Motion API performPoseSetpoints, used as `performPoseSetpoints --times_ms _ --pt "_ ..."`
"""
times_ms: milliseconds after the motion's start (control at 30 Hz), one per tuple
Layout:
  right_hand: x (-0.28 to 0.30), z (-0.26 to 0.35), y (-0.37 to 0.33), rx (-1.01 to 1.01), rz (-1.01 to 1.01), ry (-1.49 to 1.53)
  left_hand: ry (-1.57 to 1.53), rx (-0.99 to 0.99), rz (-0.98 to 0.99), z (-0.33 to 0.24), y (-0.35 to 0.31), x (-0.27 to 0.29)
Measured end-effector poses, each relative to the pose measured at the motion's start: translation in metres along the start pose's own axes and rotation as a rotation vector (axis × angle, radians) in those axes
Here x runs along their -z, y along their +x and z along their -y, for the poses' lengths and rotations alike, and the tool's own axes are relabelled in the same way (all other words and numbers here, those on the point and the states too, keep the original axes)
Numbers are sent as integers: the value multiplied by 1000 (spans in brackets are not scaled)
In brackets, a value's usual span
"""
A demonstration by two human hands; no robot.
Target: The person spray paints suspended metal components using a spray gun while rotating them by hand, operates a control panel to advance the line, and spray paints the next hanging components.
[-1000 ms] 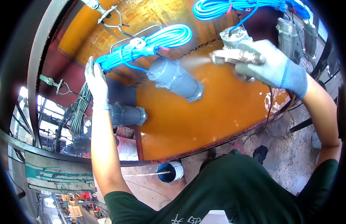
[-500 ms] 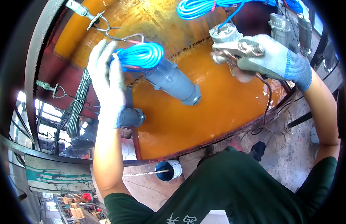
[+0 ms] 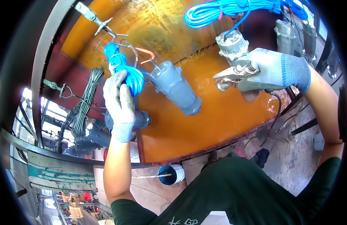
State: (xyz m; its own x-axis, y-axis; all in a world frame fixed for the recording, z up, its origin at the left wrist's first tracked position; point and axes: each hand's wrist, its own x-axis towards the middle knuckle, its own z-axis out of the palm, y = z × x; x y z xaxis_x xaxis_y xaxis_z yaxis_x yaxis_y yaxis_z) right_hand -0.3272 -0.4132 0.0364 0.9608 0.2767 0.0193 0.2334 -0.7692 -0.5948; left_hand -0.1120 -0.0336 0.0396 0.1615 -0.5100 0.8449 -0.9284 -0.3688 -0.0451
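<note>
Left grip (image 3: 118, 98) has the blue cable (image 3: 135, 83), grey cylinder (image 3: 177, 90) hanging around 3 o'clock. Right grip (image 3: 266, 69) is wrapped round a spray gun (image 3: 235, 72).

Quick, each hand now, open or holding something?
Left hand: fingers against the blue cable coil, grip unclear.
Right hand: closed around the spray gun.

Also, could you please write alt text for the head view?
A gloved right hand points a metal spray gun toward a hanging gray cylinder, while the gloved left hand touches a bundled blue cable. An orange surface lies below.
</note>
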Motion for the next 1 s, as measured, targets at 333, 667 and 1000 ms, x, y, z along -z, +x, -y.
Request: performPoseSetpoints --times_ms 333,667,1000 --pt "19 15 25 220 -514 152 134 83 -43 67 -13 22" --pt "31 16 36 309 -528 43 180 195 -49 123 -6 4" --pt "23 67 18 81 -335 155 139 235 -114 121 -11 -5"
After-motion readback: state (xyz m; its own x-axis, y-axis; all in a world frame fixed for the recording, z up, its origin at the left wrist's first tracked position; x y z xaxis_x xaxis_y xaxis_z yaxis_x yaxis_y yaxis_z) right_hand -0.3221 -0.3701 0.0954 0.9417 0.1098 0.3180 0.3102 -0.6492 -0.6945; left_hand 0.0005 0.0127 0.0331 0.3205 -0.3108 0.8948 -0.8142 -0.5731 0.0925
